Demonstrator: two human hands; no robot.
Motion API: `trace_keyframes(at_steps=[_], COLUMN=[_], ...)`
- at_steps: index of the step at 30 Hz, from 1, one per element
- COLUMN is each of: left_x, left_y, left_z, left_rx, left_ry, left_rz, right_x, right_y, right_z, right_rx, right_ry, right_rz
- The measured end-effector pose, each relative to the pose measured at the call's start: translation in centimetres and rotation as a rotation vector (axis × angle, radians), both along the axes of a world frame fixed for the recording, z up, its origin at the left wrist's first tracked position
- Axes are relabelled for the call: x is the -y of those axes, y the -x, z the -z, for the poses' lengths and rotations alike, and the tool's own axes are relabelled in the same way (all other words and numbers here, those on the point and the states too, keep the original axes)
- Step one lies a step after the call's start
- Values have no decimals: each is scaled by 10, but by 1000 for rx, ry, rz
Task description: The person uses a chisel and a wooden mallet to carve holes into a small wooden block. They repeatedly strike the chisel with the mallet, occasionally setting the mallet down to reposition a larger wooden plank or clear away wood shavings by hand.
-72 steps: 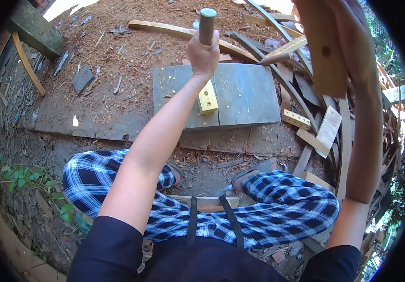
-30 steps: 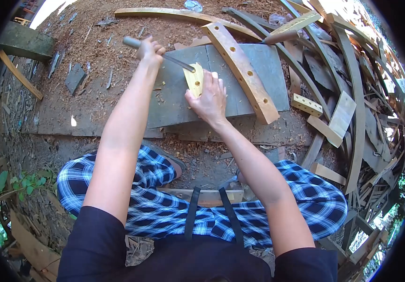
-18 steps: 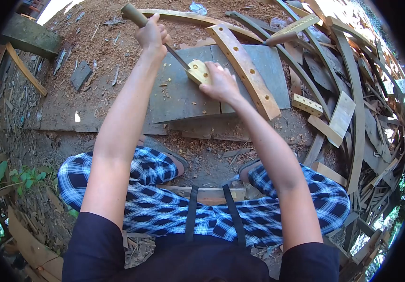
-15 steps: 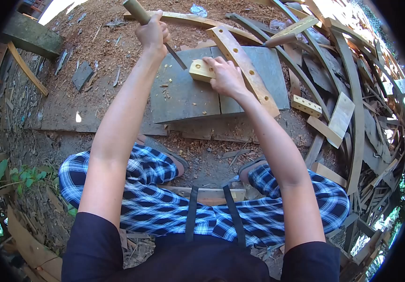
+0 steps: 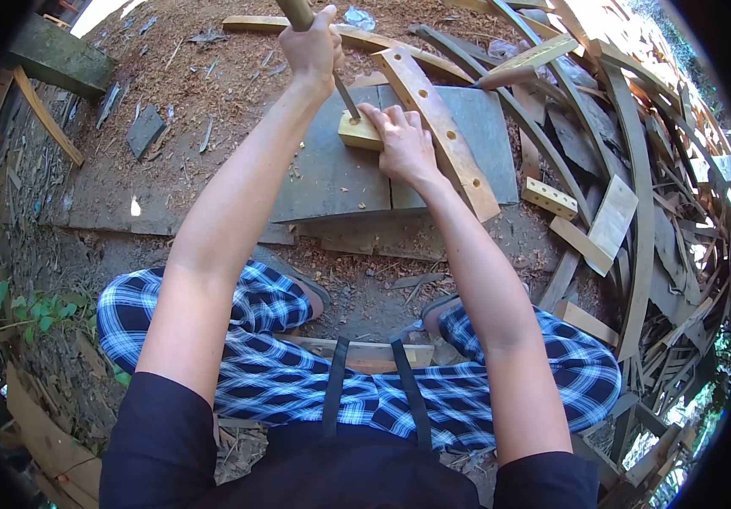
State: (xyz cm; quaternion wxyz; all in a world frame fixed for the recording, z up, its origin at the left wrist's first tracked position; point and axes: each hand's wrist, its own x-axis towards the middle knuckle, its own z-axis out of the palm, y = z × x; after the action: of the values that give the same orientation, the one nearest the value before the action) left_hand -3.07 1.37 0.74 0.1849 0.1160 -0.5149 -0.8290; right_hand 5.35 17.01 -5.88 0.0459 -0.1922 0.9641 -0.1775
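Note:
My left hand (image 5: 309,53) is wrapped round a chisel (image 5: 346,97), whose thick wooden handle sticks out above the fist. The blade slants down, and its tip meets the top of a small yellowish wooden block (image 5: 359,132) at a hole there. My right hand (image 5: 406,146) presses that block from its right end, with the fingers over the top and part of the block hidden beneath them. Under the block lies a grey board (image 5: 323,182). Just right of my right hand rests a long plank with a row of round holes (image 5: 459,153).
A smaller block with holes (image 5: 550,198) lies on the ground to the right. A wooden mallet (image 5: 522,64) rests at the upper right, near a heap of curved timber strips (image 5: 637,195). A concrete beam (image 5: 58,61) stands at the upper left; wood chips cover the ground.
My left hand has moved right, bringing the chisel from beside the block onto its top. My right hand stays on the block; the view has shifted slightly.

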Motion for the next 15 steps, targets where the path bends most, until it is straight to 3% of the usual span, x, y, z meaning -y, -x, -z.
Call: trace_keyframes(at_steps=[15], left_x=[-11], left_y=[-11], left_z=[-3], left_rx=[-92], left_ry=[143], left_rz=[16], right_x=[-2], right_y=[-2], right_z=[3], right_rx=[-60], right_ry=[43], right_rz=[-16])
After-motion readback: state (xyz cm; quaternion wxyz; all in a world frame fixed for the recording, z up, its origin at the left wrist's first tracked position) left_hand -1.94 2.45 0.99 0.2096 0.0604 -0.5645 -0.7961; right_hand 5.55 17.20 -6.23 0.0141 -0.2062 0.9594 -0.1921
